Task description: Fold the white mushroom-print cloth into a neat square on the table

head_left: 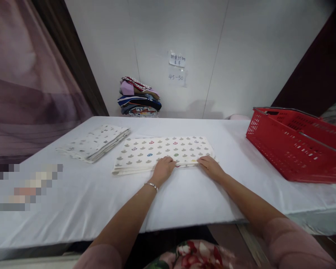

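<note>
A white cloth (162, 151) printed with grey duck-like shapes and a few coloured ones lies folded in layers on the white-covered table (179, 201). My left hand (164, 170), with a silver bracelet at the wrist, has its fingers curled over the middle of the near edge. At the right end of that same edge, my right hand (212, 169) grips the cloth, thumb side inward. The cloth's layers show along the front and left edges; the fingers' undersides are hidden. To the left rests a second folded white cloth (98, 142) with small dark prints.
A red plastic basket (291, 153) with metal handles stands at the right. Several folded fabrics are piled in a stack (140, 98) by the back wall, where handwritten paper signs (177, 77) hang. A curtain (30, 74) borders the left side; a blurred-out patch (30, 186) covers something below.
</note>
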Motion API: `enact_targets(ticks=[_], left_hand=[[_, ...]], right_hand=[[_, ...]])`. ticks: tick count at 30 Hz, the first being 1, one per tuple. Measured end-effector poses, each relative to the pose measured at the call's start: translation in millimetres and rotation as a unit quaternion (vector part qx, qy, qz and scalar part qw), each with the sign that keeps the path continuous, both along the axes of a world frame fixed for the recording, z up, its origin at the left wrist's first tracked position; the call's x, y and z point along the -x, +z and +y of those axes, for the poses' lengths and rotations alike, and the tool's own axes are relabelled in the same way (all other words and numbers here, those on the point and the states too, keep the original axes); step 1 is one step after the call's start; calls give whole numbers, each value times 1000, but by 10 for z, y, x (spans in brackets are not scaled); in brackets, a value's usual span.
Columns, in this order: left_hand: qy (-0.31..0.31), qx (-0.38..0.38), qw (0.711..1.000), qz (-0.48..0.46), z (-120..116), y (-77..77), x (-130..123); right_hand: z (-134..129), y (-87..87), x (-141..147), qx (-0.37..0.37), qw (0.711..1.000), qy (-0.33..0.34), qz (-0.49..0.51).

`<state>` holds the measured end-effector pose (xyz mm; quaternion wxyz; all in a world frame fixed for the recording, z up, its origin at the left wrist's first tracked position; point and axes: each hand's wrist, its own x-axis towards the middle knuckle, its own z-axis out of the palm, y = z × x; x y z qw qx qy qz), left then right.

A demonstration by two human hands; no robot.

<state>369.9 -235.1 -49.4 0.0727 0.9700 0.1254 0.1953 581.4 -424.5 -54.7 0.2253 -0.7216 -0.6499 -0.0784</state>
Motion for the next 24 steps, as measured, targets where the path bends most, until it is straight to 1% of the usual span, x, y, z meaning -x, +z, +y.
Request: enact_targets(ticks=[6,10,14,19,24], left_hand=[[3,-20,1000,5,-10,-10,2],[-4,7,1000,-25,-66,6,-48],[12,37,999,-27,-163,52,-149],[28,57,998,-16,-199,92,-231],[11,66,997,-31,-175,60,-240]], right_hand=[[-6,-41,-47,9,1000,-9,-3],[36,5,39,-11,1000,1,-2],[167,46,177,-21,1000,18,10],[307,17,221,-17,1000,16,3],[284,-13,203,-48,999,25,2]])
